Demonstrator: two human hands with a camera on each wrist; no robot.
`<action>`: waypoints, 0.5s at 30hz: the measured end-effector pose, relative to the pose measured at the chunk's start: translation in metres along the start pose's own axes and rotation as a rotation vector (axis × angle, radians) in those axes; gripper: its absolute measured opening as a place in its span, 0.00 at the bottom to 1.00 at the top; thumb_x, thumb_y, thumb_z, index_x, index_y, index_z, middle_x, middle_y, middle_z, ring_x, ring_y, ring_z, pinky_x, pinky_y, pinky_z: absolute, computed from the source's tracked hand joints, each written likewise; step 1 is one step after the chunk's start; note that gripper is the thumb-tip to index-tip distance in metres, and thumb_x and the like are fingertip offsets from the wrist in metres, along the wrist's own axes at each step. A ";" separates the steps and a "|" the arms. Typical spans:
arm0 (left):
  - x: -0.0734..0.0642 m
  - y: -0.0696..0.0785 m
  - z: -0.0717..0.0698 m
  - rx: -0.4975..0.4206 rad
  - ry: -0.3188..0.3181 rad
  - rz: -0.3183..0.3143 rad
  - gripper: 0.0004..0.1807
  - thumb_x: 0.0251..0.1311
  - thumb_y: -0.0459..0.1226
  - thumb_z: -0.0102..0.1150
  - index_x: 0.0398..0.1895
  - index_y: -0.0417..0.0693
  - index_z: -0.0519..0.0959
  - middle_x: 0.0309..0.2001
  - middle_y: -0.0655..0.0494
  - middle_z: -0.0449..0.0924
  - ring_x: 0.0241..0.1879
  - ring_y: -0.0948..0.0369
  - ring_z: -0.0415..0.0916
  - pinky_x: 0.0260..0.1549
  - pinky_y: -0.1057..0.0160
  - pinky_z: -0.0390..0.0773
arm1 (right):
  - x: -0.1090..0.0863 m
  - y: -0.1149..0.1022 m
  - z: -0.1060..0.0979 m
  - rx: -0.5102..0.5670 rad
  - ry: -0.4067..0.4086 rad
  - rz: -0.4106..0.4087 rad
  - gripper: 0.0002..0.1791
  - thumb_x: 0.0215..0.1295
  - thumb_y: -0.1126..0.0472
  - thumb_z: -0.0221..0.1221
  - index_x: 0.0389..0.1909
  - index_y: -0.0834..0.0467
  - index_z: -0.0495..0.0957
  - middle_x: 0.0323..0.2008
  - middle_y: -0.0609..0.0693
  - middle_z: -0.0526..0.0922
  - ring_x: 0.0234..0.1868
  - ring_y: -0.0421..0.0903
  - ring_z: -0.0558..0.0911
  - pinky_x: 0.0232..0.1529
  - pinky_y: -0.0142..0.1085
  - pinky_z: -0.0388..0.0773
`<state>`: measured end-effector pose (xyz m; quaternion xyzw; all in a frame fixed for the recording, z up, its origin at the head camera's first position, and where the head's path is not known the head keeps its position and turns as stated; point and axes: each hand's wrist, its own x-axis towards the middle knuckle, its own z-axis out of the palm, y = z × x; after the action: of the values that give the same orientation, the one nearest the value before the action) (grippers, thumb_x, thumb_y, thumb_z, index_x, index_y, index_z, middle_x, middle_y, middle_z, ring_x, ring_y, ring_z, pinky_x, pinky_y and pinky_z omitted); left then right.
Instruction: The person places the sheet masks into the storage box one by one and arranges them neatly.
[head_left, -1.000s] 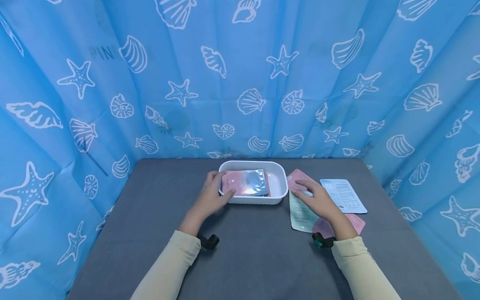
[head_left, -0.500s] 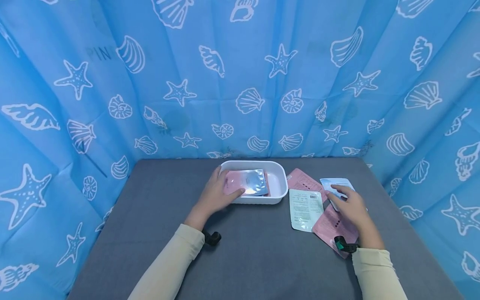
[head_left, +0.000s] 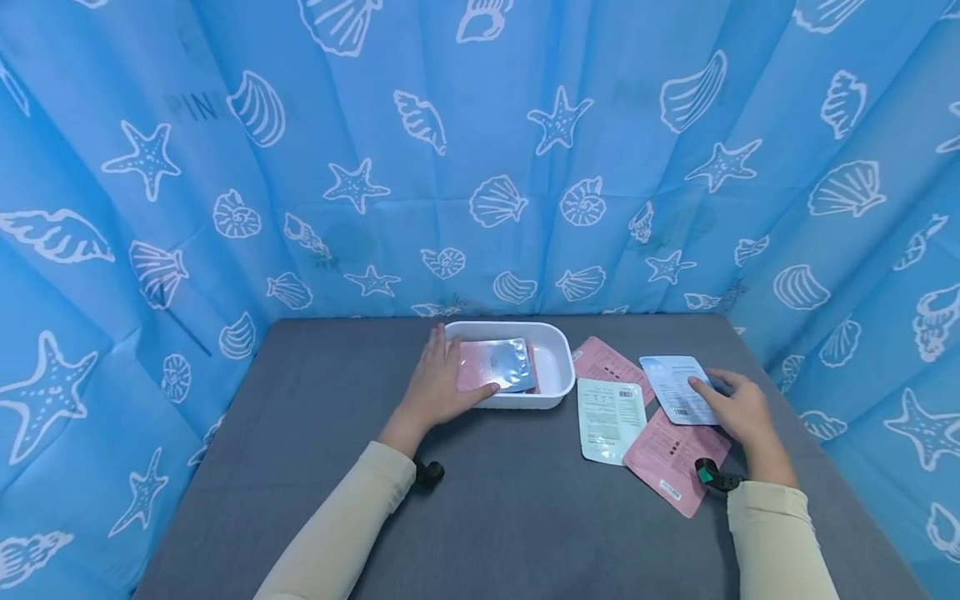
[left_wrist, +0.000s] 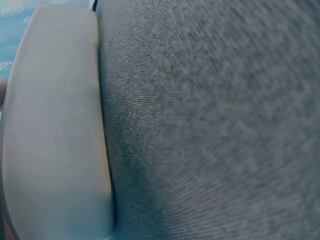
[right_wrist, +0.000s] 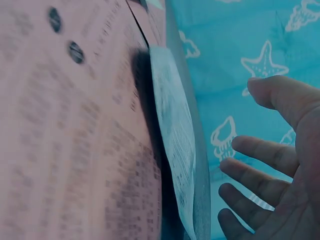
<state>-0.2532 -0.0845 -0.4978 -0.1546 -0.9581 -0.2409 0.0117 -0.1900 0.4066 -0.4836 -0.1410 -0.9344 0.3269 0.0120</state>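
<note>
L hand (head_left: 437, 387) spread at wht tray (head_left: 525, 402); R hand (head_left: 741, 410) splayed, empty, nr blue pkt (head_left: 670, 386).

Here we see the pale-blue packet (head_left: 665, 390), print up, overlapping a pink packet (head_left: 667, 458), right of the white tray (head_left: 525, 402) holding a pink-and-blue pouch (head_left: 495, 365).

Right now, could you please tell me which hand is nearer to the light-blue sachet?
Right. The right hand is at the right edge of the light-blue sachet; the left hand is well left of it, at the left end of the white tray.
</note>
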 end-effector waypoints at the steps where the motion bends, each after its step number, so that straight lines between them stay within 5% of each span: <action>1: 0.000 -0.001 0.000 0.002 -0.001 0.001 0.69 0.55 0.81 0.53 0.87 0.45 0.47 0.88 0.43 0.31 0.88 0.46 0.31 0.83 0.41 0.49 | 0.002 0.001 -0.001 0.005 -0.006 0.012 0.47 0.79 0.35 0.51 0.77 0.73 0.62 0.75 0.80 0.61 0.75 0.80 0.60 0.70 0.74 0.63; 7: 0.000 -0.004 0.003 0.034 -0.007 0.003 0.69 0.57 0.82 0.49 0.88 0.47 0.43 0.88 0.45 0.23 0.87 0.45 0.26 0.83 0.41 0.47 | 0.013 0.004 -0.005 0.012 -0.065 0.075 0.50 0.79 0.32 0.50 0.77 0.74 0.60 0.75 0.81 0.60 0.75 0.80 0.60 0.70 0.72 0.64; 15: 0.003 -0.004 0.005 0.088 -0.001 0.010 0.68 0.57 0.82 0.48 0.88 0.45 0.46 0.87 0.38 0.32 0.87 0.41 0.33 0.83 0.41 0.49 | 0.021 0.004 -0.001 -0.024 -0.148 0.062 0.51 0.77 0.33 0.52 0.77 0.76 0.58 0.75 0.82 0.56 0.75 0.80 0.59 0.71 0.72 0.64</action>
<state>-0.2569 -0.0844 -0.5033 -0.1587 -0.9670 -0.1984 0.0191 -0.2088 0.4160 -0.4864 -0.1455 -0.9317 0.3256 -0.0689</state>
